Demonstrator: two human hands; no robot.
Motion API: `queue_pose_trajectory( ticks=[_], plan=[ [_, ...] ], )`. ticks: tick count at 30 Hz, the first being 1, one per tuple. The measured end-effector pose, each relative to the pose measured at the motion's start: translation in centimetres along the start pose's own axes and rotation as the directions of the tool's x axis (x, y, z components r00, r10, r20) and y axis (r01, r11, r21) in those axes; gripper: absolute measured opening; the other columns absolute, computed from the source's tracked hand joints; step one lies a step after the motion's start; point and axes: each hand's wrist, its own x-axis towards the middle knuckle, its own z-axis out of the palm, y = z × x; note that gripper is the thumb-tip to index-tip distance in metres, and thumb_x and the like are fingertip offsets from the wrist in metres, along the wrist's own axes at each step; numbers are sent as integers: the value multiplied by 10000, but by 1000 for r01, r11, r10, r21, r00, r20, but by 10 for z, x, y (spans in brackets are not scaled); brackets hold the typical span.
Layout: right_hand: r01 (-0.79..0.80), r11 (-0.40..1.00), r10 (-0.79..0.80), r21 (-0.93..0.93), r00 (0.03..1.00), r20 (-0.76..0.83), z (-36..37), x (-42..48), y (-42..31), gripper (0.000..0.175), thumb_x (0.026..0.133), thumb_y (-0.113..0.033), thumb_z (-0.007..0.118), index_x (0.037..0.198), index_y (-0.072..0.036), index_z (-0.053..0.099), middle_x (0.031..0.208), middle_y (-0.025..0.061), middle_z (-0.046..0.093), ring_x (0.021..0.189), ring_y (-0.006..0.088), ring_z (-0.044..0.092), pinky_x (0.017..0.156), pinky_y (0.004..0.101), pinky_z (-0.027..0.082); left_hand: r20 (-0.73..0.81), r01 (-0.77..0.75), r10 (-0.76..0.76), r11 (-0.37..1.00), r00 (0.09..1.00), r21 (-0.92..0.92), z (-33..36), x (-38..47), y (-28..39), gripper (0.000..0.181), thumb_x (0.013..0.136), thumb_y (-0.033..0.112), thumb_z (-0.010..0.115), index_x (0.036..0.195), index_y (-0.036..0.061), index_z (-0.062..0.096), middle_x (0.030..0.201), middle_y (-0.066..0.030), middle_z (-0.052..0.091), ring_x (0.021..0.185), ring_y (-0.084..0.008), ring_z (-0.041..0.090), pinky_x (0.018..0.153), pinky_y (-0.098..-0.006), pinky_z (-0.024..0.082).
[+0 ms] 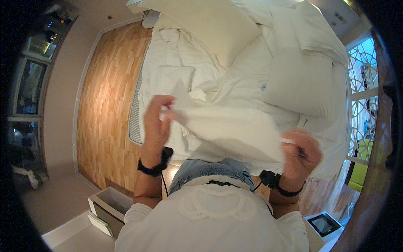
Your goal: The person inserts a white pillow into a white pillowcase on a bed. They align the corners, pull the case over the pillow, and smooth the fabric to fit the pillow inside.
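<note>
A white cloth, likely a towel (pixel 233 126), is stretched between my two hands over the near edge of the bed. My left hand (pixel 159 116) pinches its left corner, and my right hand (pixel 300 149) grips the right end; both are slightly blurred. Below the cloth lies rumpled white bedding (pixel 220 85). Another folded white cloth (pixel 172 77) rests on the bed just beyond my left hand. Each of my wrists bears a black strap with a small device and cable.
Large pillows lie on the bed, one (pixel 217 28) at the far middle and one (pixel 302 78) at the right. Wooden floor (pixel 104 104) runs along the left. An open drawer (pixel 115 201) stands at lower left, a framed dark panel (pixel 324 224) at lower right, a lattice screen (pixel 362 94) at right.
</note>
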Motion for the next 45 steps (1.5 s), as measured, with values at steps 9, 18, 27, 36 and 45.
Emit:
queue_pose_trajectory(
  ticks=[9, 18, 27, 36, 45],
  plan=[
    [-138, 955, 54, 261, 951, 305, 53, 2, 20, 136, 752, -78, 729, 849, -42, 641, 682, 73, 604, 555, 182, 571, 520, 263, 452, 315, -298, 352, 932, 882, -208, 38, 6, 74, 406, 650, 43, 698, 1049, 46, 624, 863, -111, 594, 818, -319, 566, 791, -390, 461],
    [-164, 965, 47, 204, 875, 482, 51, -14, 58, 214, 705, -67, 756, 880, -47, 633, 850, 90, 617, 736, 216, 608, 645, 299, 500, -306, -354, 197, 682, 931, -640, -3, 12, 92, 179, 835, 185, 661, 749, 51, 580, 630, -49, 545, 540, -165, 508, 594, -331, 435],
    [19, 985, -87, 172, 915, 395, 73, -22, 59, 381, 655, -148, 787, 976, -63, 599, 933, 119, 592, 840, 300, 600, 720, 358, 510, -309, -314, 169, 798, 936, -515, -18, 5, 95, 256, 852, 284, 654, 782, 79, 519, 604, -29, 513, 508, -125, 489, 561, -316, 419],
    [118, 993, -116, 21, 904, 412, 87, -28, 52, 273, 680, -25, 667, 943, -49, 596, 907, 124, 602, 786, 318, 600, 684, 365, 509, -357, -352, 194, 816, 914, -458, -21, -2, 96, 268, 848, 283, 665, 798, 58, 529, 606, -14, 471, 511, -102, 468, 541, -294, 402],
    [78, 997, -73, -28, 987, 140, 77, -34, 58, 207, 659, 22, 657, 835, -61, 588, 842, 93, 599, 758, 290, 581, 651, 373, 481, -514, -387, 124, 807, 849, -446, -25, -1, 95, 155, 866, 172, 591, 879, 79, 467, 683, -21, 392, 561, -119, 350, 582, -294, 318]
  ],
)
